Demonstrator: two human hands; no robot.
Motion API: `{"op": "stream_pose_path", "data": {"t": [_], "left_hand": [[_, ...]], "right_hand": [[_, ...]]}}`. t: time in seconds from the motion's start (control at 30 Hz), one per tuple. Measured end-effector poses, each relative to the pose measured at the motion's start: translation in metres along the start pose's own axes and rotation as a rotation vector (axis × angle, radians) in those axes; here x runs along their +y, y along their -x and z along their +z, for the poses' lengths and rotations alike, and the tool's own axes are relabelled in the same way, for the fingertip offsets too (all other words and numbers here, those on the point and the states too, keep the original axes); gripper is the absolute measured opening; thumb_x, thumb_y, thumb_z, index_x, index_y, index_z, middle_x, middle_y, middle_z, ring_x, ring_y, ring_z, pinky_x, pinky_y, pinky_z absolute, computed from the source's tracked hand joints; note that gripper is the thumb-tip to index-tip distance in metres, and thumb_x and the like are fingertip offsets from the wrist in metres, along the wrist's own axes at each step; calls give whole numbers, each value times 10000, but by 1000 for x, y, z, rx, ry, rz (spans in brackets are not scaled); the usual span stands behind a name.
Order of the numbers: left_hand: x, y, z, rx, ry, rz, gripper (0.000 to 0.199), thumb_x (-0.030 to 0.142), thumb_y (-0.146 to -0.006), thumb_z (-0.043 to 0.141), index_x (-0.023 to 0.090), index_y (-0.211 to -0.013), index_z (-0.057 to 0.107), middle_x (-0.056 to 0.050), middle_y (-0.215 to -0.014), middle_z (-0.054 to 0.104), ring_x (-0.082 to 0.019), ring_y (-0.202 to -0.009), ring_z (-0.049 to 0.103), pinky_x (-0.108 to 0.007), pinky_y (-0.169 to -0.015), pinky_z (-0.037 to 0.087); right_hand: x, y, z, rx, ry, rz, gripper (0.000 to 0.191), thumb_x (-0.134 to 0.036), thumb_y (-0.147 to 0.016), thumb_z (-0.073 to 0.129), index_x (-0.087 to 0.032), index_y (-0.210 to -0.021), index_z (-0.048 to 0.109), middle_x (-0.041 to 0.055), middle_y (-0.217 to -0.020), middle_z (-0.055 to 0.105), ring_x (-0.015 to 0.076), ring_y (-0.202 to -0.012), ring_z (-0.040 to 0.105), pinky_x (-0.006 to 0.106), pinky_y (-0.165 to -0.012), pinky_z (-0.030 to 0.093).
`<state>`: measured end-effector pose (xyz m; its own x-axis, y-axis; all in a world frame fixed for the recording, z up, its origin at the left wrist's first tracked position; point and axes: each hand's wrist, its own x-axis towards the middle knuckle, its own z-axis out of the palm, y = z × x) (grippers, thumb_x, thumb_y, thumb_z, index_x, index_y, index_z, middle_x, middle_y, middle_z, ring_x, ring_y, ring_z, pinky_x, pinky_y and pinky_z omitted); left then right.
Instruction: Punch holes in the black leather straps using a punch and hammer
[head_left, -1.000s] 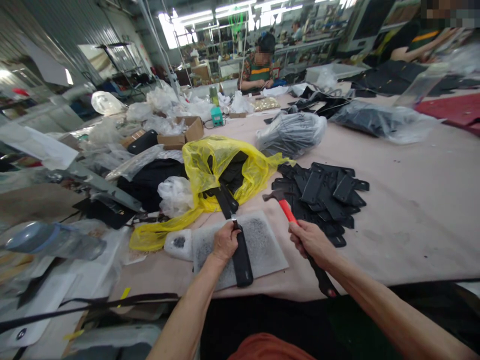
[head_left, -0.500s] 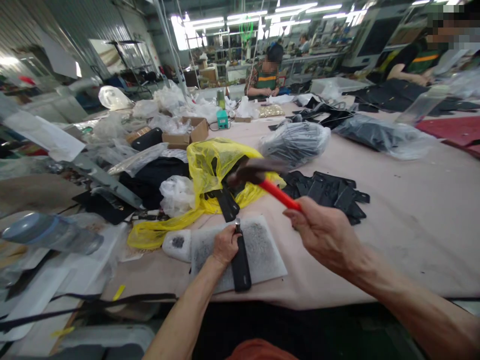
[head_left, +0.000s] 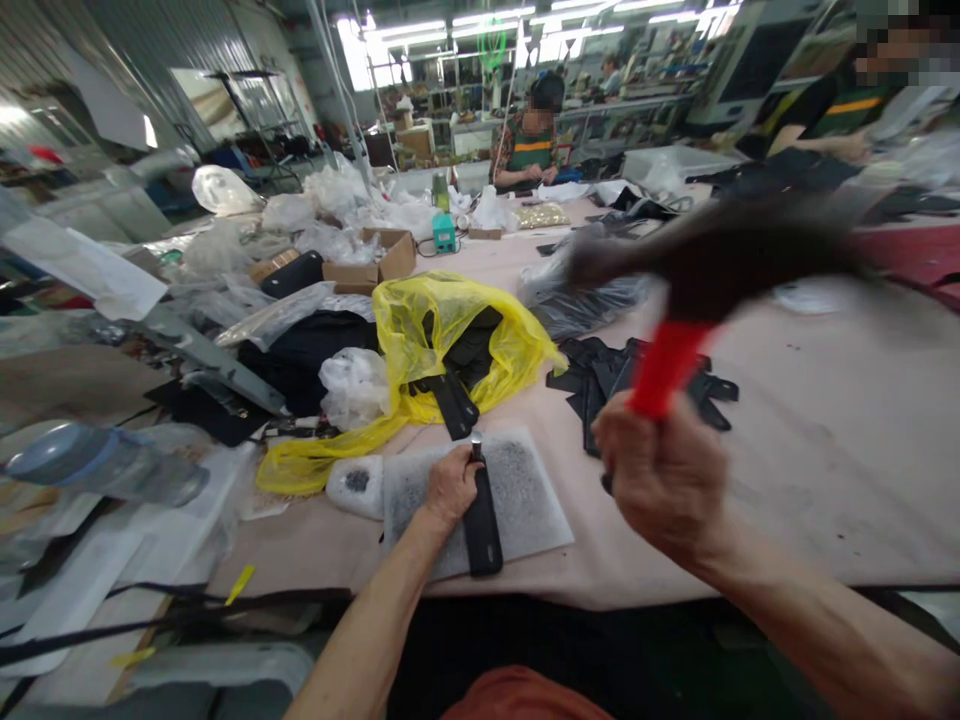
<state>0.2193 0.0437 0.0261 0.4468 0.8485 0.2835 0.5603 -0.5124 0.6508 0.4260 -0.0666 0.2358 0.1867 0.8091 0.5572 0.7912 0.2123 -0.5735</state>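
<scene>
Red-handled hammer (head_left: 664, 365), right hand (head_left: 664, 475); metal punch (head_left: 476, 446), left hand (head_left: 452, 487)

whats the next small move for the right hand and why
Probably swing the hammer down onto the metal-topped tool: the right hand holds the hammer raised, while the left hand holds the tool at the far end of a black strip on the pale board.
</scene>
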Motion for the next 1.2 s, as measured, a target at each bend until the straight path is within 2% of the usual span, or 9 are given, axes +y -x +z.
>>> {"op": "stream_pose_path", "data": {"t": [0.13,0.37,0.47,0.53,0.63,0.8,0.9,1.03,1.2], "left_hand": [[-1,-1,1,12,-23,7,113,143,-829,545,190,-894,625,-59,-844,691,-208,-841,659,-297,-763,497],[-3,0,0,10,-1,-10,121,156,-841,534,190,-925,614,-53,-866,698,-209,-855,661,-302,-769,494],[-5,1,1,13,9,-24,119,167,-842,539,193,-925,620,-55,-865,701,-213,-855,664,-303,-769,496],[-7,1,1,18,8,-33,122,170,-838,542,201,-922,626,-55,-871,703,-212,-856,666,-301,-773,499],[-8,1,2,12,8,-44,143,171,-836,535,210,-929,636,-54,-888,709,-210,-866,669,-303,-795,503],[-5,-1,1,14,59,-103,157,214,-853,516,205,-933,651,-56,-905,721,-203,-889,671,-308,-839,501],[-5,-7,-3,34,162,-220,153,256,-842,533,189,-903,656,-48,-869,723,-188,-823,670,-291,-785,512],[-14,-14,-10,172,294,-391,213,335,-847,535,153,-869,642,-42,-777,706,-169,-703,652,-277,-689,521],[-13,-1,-18,116,260,-347,200,316,-837,559,160,-890,672,-55,-842,720,-187,-784,665,-301,-753,525]], "right_hand": [[24,18,9,-570,352,-120,282,-368,-964,390,-203,-750,470,-34,-515,457,107,-414,362,289,-478,133],[116,41,39,-611,249,508,378,-378,-980,285,-168,-787,532,11,-625,555,123,-542,493,238,-525,294],[144,61,63,-633,350,626,348,-320,-975,297,-132,-907,582,66,-744,616,156,-634,546,256,-583,355],[142,71,76,-559,462,520,284,-274,-944,381,-108,-1071,574,143,-971,634,212,-812,579,303,-682,400],[109,79,94,-428,502,229,396,-274,-905,474,-126,-1271,498,190,-1277,525,293,-1092,507,407,-876,397],[45,104,132,-576,186,-72,549,-430,-870,549,-175,-1351,474,116,-1412,467,313,-1282,384,491,-1072,272],[36,123,148,-611,147,-87,630,-468,-872,534,-141,-1401,432,117,-1482,399,342,-1376,263,541,-1136,142],[42,129,149,-625,109,-61,621,-458,-875,532,-153,-1407,435,94,-1503,377,327,-1390,254,525,-1157,125],[43,123,148,-624,81,-35,623,-442,-858,562,-161,-1402,446,98,-1494,393,325,-1393,260,530,-1159,137]]}}
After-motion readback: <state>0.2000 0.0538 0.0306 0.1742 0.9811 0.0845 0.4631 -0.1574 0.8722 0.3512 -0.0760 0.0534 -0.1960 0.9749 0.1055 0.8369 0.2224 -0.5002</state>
